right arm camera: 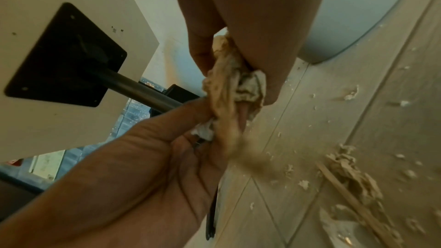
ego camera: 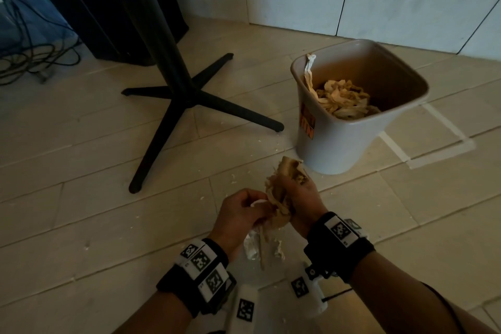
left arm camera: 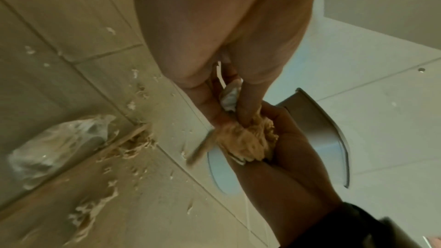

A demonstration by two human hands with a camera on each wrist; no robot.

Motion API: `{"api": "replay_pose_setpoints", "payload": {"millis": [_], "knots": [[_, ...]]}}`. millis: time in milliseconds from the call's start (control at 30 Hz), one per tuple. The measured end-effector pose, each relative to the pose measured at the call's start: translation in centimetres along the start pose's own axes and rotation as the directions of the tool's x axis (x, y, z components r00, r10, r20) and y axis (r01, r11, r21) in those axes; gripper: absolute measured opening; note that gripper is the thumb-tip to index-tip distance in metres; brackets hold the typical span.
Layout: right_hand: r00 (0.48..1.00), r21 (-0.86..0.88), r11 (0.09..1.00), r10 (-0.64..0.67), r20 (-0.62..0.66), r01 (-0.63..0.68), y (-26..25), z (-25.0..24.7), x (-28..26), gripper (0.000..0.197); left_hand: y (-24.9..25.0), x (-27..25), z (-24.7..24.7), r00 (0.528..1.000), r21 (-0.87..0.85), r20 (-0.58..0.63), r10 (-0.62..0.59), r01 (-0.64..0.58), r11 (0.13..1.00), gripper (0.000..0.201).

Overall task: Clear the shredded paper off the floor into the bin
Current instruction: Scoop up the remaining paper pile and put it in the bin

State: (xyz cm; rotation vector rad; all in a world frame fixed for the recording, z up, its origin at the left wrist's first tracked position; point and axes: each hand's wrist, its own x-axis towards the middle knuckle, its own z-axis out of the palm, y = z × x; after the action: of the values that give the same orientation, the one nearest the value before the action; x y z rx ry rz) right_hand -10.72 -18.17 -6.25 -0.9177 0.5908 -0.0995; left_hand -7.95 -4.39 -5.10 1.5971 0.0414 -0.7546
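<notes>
A wad of tan shredded paper (ego camera: 284, 192) is held between both hands, low over the floor in front of the white bin (ego camera: 339, 144). My right hand (ego camera: 296, 188) grips the upper part of the wad (right arm camera: 226, 82). My left hand (ego camera: 259, 207) pinches its lower end together with a white scrap (left arm camera: 229, 97). The bin holds a heap of shreds (ego camera: 344, 100), and one strip (ego camera: 309, 68) hangs over its rim. More shreds and a thin stick (left arm camera: 133, 144) lie on the floor under my hands, beside a crumpled clear plastic wrapper (left arm camera: 59, 144).
A black four-legged table base (ego camera: 189, 95) stands to the left of the bin, one foot ending close to it. Cables (ego camera: 35, 59) lie at the far left. White tape lines (ego camera: 447, 144) mark the floor right of the bin. Tiny paper flecks (ego camera: 233, 179) dot the tiles.
</notes>
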Motion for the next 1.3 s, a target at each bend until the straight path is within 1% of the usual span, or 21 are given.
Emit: {"api": "replay_pose_setpoints", "payload": {"millis": [67, 133, 200, 267, 300, 400, 467, 533, 633, 700, 767, 833, 867, 967, 1067, 1133, 1200, 1267, 1300], "knots": [[1.000, 0.032, 0.999, 0.005, 0.027, -0.006, 0.1, 0.1, -0.2, 0.019, 0.3, 0.0, 0.3, 0.997, 0.026, -0.044, 0.063, -0.062, 0.998, 0.017], [1.000, 0.025, 1.000, -0.007, 0.016, 0.006, 0.6, 0.3, -0.4, 0.022, 0.4, 0.0, 0.6, 0.987, 0.106, -0.101, 0.124, -0.113, 0.988, 0.025], [0.999, 0.036, 0.999, -0.033, -0.038, 0.034, 1.2, 0.5, -0.9, 0.027, 0.3, 0.0, 1.0, 0.980, 0.159, -0.143, 0.139, -0.115, 0.981, 0.029], [0.994, 0.084, 0.994, -0.059, -0.097, 0.067, 1.7, 0.6, -1.3, 0.022, 0.1, -0.2, 1.6, 0.982, 0.170, -0.144, 0.123, -0.097, 0.981, 0.028], [0.990, 0.094, 0.992, -0.069, -0.121, 0.081, 1.8, 0.6, -1.3, 0.020, 0.1, -0.3, 1.9, 0.986, 0.181, -0.121, 0.118, -0.095, 0.979, 0.027], [0.969, 0.068, 0.994, -0.069, -0.239, 0.087, 1.8, -0.5, -0.5, 0.020, 0.1, -1.1, 3.1, 0.996, 0.172, 0.026, 0.090, -0.093, 0.981, 0.020], [0.949, 0.051, 0.994, -0.073, -0.307, 0.093, 1.7, -1.0, 0.0, 0.015, 0.3, -1.5, 3.7, 0.991, 0.196, 0.118, 0.068, -0.090, 0.977, 0.026], [0.932, -0.016, 0.995, -0.102, -0.349, 0.103, 1.5, -1.1, 0.1, 0.009, 0.1, -1.4, 3.8, 0.985, 0.238, 0.149, 0.082, -0.116, 0.964, 0.028], [0.895, -0.214, 0.966, -0.218, -0.390, 0.142, 1.0, -1.0, 0.0, 0.012, -0.1, -1.4, 4.0, 0.981, 0.230, 0.134, 0.137, -0.165, 0.959, 0.022], [0.874, -0.363, 0.909, -0.338, -0.348, 0.207, 0.3, -0.7, 0.0, 0.014, 0.1, -1.6, 4.1, 0.975, 0.213, 0.091, 0.204, -0.219, 0.952, 0.020], [0.851, -0.505, 0.825, -0.439, -0.287, 0.255, -0.6, -0.5, -0.1, 0.016, 0.6, -1.8, 3.7, 0.955, 0.230, 0.025, 0.297, -0.294, 0.928, 0.019], [0.831, -0.574, 0.764, -0.502, -0.240, 0.296, -1.7, -0.5, -0.3, 0.017, 1.2, -1.6, 2.8, 0.929, 0.279, -0.029, 0.369, -0.347, 0.896, 0.019], [0.827, -0.603, 0.738, -0.518, -0.220, 0.302, -2.3, -0.6, -0.5, 0.017, 1.5, -1.4, 2.2, 0.925, 0.299, -0.040, 0.377, -0.349, 0.888, 0.019], [0.846, -0.658, 0.695, -0.508, -0.163, 0.290, -4.7, -0.5, -1.2, 0.018, 1.3, -0.2, 0.3, 0.937, 0.324, -0.070, 0.342, -0.303, 0.896, 0.018], [0.857, -0.655, 0.674, -0.510, -0.078, 0.342, -7.6, 0.2, -2.5, 0.021, 0.0, 1.1, -1.2, 0.932, 0.434, -0.121, 0.341, -0.259, 0.863, 0.018], [0.834, -0.671, 0.627, -0.551, -0.022, 0.396, -10.1, 0.9, -3.4, 0.024, -0.9, 1.6, -2.1, 0.933, 0.483, -0.141, 0.331, -0.227, 0.846, 0.017], [0.790, -0.692, 0.567, -0.613, 0.006, 0.446, -12.9, 1.4, -3.9, 0.021, -1.7, 1.9, -2.9, 0.944, 0.506, -0.139, 0.300, -0.193, 0.841, 0.015], [0.755, -0.696, 0.541, -0.655, 0.004, 0.473, -15.8, 1.8, -4.0, 0.013, -2.3, 2.0, -3.4, 0.954, 0.521, -0.130, 0.270, -0.166, 0.837, 0.015], [0.755, -0.702, 0.543, -0.656, -0.012, 0.461, -17.2, 1.7, -3.5, 0.010, -2.5, 2.0, -3.6, 0.956, 0.528, -0.126, 0.266, -0.162, 0.834, 0.018]]}}
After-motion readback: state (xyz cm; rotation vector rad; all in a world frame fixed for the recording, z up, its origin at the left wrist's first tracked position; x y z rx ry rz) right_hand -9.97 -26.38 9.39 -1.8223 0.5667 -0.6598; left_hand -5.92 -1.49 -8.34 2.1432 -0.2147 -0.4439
